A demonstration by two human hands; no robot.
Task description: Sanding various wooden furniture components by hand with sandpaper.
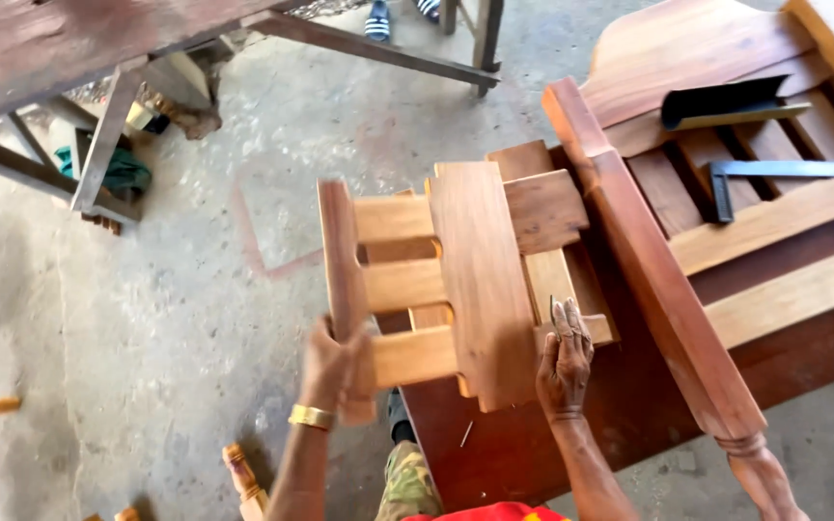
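Observation:
I hold a small wooden slatted frame (456, 270), made of reddish-brown boards with pale cross rails. My left hand (332, 369), with a gold bracelet on the wrist, grips the frame's left upright post near its lower end. My right hand (564, 359) rests on the right lower edge of the frame, its fingers closed over a pale slat. The frame is tilted and lifted partly above a large wooden bed headboard (774, 232) that lies flat to the right.
A metal square (784, 172) and a dark angled tool (726, 101) lie on the headboard. A turned bed post (668, 299) runs diagonally along its edge. A wooden bench (98, 39) stands at the upper left over the concrete floor (147, 318). Someone's sandalled feet (398, 14) show at the top.

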